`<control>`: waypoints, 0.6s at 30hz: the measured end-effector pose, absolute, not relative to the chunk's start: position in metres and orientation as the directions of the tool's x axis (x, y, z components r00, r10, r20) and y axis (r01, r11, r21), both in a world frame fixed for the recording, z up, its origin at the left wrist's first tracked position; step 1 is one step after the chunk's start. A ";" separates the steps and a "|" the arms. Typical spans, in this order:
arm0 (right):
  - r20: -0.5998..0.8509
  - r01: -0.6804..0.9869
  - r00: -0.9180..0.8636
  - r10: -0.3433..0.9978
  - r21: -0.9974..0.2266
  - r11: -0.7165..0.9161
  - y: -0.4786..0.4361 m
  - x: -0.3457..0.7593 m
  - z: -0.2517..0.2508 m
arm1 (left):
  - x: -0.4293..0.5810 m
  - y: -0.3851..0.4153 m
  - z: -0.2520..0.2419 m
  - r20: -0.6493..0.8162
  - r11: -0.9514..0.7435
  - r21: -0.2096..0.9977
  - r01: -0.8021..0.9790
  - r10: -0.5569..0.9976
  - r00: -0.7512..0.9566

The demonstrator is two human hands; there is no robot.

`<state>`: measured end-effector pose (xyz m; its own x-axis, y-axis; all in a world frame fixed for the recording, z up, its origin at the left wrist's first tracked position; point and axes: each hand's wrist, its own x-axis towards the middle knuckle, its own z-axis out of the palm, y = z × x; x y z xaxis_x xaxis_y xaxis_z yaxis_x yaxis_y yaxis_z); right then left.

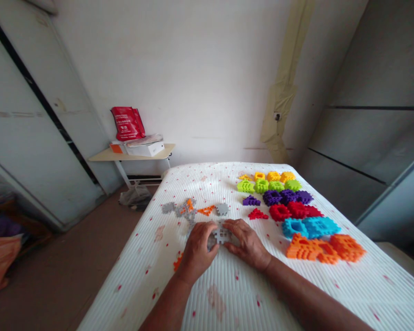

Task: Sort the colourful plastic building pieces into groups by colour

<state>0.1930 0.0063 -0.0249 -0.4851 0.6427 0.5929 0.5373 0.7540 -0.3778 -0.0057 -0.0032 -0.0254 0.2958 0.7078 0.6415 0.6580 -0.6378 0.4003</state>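
A grey interlocking building tile (221, 235) with notched edges and a window-like grid lies between my two hands, low over the bed. My left hand (200, 246) is closed around its left side, thumb toward the near edge. From the right, my right hand (247, 240) pinches the same tile with thumb and fingers. Parts of it are hidden by my fingers. Just beyond are loose grey tiles, among them a solid grey tile (222, 209) and an orange triangular piece (206, 210). Another orange piece (178, 261) is partly covered by my left wrist.
Rows of interlocking pieces sorted by colour line the right side: yellow (273, 176), green (261, 185), purple (272, 197), red (279, 212), blue (320, 227) and orange (303, 248). A side table (103, 156) with a red bag (127, 123) stands by the wall.
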 end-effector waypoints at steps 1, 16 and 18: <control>0.589 0.561 -0.469 0.658 -0.377 0.737 0.007 0.195 -0.024 | -0.007 -0.002 -0.025 0.642 -0.620 0.393 0.679 0.714 0.280; 0.462 0.736 -0.373 0.805 -0.381 0.560 0.022 0.205 -0.033 | -0.020 0.000 -0.014 0.501 -0.379 0.318 0.869 0.845 0.185; 0.463 0.729 -0.385 0.798 -0.377 0.571 0.024 0.203 -0.033 | -0.023 0.001 -0.014 0.516 -0.345 0.313 0.885 0.844 0.147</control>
